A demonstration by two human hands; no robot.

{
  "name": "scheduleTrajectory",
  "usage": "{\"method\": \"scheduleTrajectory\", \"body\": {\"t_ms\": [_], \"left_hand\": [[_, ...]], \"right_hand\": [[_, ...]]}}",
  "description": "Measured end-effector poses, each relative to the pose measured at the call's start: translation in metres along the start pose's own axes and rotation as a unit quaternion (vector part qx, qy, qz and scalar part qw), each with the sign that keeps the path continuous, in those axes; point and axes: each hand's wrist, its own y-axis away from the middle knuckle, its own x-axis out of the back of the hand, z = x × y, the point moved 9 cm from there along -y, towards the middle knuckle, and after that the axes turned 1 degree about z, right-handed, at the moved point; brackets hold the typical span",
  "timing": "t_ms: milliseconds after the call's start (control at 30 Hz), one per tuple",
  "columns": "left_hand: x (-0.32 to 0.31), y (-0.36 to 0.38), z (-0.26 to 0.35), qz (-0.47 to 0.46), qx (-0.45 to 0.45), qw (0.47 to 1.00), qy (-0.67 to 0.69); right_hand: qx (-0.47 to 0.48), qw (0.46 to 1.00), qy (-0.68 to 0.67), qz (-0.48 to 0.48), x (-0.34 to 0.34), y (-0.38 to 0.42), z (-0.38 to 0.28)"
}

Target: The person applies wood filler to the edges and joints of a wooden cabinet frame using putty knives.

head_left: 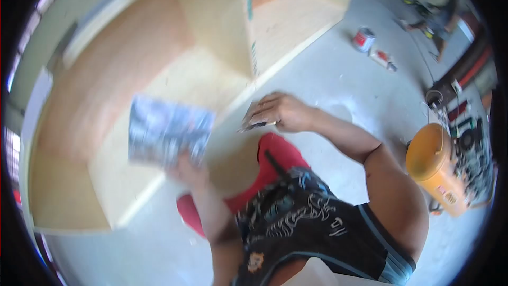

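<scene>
My left hand [190, 170] is closed on the lower edge of a rectangular sheet or panel [168, 130]. It is mottled blue, grey and white, and smeared by motion. Behind it in this view lies the inside of a pale wooden cabinet [211, 71]. Over the grey floor, just off the cabinet's front edge, my right hand [283, 111] has its fingers curled round a small flat tool [259, 124]. A dark strip and a pale end show below the fingers; I cannot tell its exact kind.
On the floor past the cabinet are a red-and-white can [364, 39] and a white bottle [382, 58] on its side. A yellow bucket [423, 153] stands at the right, beside a tray of tools [471, 148]. Another person [447, 13] is in the far right background.
</scene>
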Motion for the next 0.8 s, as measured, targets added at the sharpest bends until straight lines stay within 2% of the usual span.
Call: {"method": "scheduleTrajectory", "body": {"t_ms": [33,67,100,133,167,200,267,300,333,367,400,433,467,500,533,567,633,800], "left_hand": [[0.002,-0.002,0.012,0.023,-0.018,0.995,0.091],[0.019,-0.003,0.009,0.116,0.022,0.993,0.030],[0.024,-0.008,-0.001,0.051,0.030,0.997,0.055],[0.044,-0.010,-0.017,-0.011,0.039,0.997,0.070],[0.073,-0.012,-0.046,-0.017,0.084,0.993,0.075],[0.093,-0.014,-0.074,-0.026,0.128,0.988,0.082],[0.105,0.004,-0.105,-0.093,0.225,0.962,0.127],[0.140,0.010,-0.136,-0.090,0.287,0.946,0.123],[0.185,0.015,-0.175,-0.073,0.345,0.929,0.115],[0.227,0.016,-0.211,-0.057,0.338,0.933,0.108],[0.269,0.017,-0.247,-0.035,0.331,0.936,0.112],[0.296,0.021,-0.257,-0.013,0.323,0.939,0.120],[0.291,0.024,-0.239,0.004,0.310,0.943,0.123],[0.253,0.027,-0.213,0.008,0.322,0.938,0.125],[0.229,0.031,-0.198,0.006,0.338,0.933,0.124],[0.232,0.033,-0.198,0.009,0.332,0.935,0.123],[0.240,0.032,-0.200,0.021,0.320,0.944,0.081],[0.263,0.037,-0.209,0.024,0.332,0.939,0.080]], "right_hand": [[-0.047,0.992,-0.088,0.072,0.015,0.005,0.020],[-0.139,0.952,-0.224,0.158,0.035,0.012,0.040],[-0.212,0.878,-0.355,0.240,0.053,0.020,0.061],[-0.262,0.808,-0.417,0.325,0.081,0.024,0.066],[-0.303,0.720,-0.475,0.405,0.106,0.029,0.069],[-0.265,0.662,-0.512,0.478,0.113,0.041,0.101],[-0.230,0.661,-0.479,0.529,0.154,0.042,0.113],[-0.206,0.656,-0.473,0.551,0.164,0.042,0.116],[-0.247,0.694,-0.383,0.558,0.185,0.039,0.095],[-0.282,0.727,-0.298,0.551,0.205,0.034,0.073],[-0.178,0.779,-0.207,0.565,0.220,0.024,0.070],[-0.064,0.812,-0.114,0.569,0.231,0.014,0.064],[-0.054,0.817,-0.131,0.559,0.237,0.004,0.071],[-0.007,0.836,0.096,0.540,0.246,-0.006,0.048],[0.038,0.805,0.321,0.498,0.239,-0.019,0.026],[0.041,0.805,0.317,0.501,0.241,-0.025,0.027],[0.032,0.782,0.418,0.461,0.237,-0.045,0.025],[0.029,0.774,0.446,0.449,0.235,-0.072,0.041]]}}
